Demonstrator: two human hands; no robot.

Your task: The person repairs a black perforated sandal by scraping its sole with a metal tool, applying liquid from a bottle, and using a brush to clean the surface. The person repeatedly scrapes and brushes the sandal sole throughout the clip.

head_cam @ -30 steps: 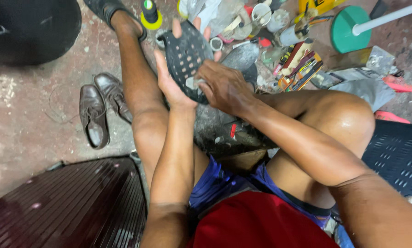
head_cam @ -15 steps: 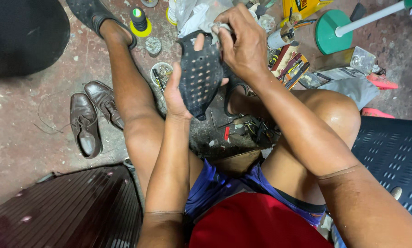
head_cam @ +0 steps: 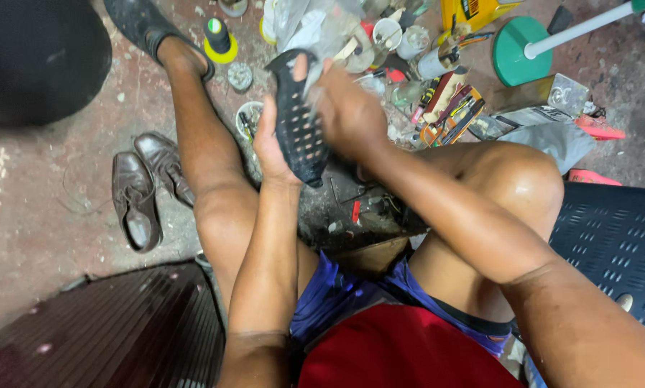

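Left hand (head_cam: 270, 147) grips a black studded shoe sole (head_cam: 298, 122) from behind; blurred right hand (head_cam: 347, 111) presses its face, grip unclear.

Both hands (head_cam: 315, 122) on black studded sole (head_cam: 297, 126)

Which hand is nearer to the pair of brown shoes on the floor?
Left. The left hand, holding the black sole, is closer to the brown shoes; the right hand is beyond the sole.
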